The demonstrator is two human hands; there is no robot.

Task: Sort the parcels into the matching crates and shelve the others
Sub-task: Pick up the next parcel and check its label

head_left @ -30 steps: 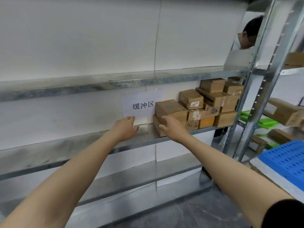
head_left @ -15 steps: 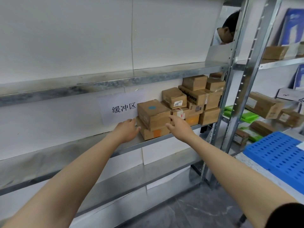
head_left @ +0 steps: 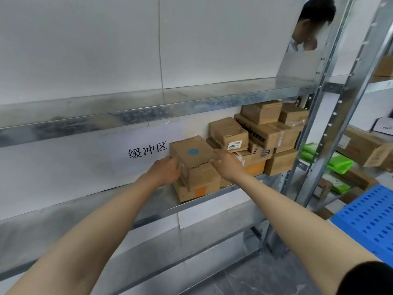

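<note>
Head view: risk first. The blue-dot parcel point(head_left: 192, 153) sits skewed on the orange-sticker box point(head_left: 200, 186) near the shelf point(head_left: 148, 201) lip. Squeeze unevenly and I'd expect it to slide off or drag the lower box, or bump the stacked parcels point(head_left: 263, 133) on the right. The parcel is between your palms: left hand point(head_left: 168, 170) on its left face, right hand point(head_left: 228, 165) on its right edge, fingers straight, pressing, not curled round it.
</note>
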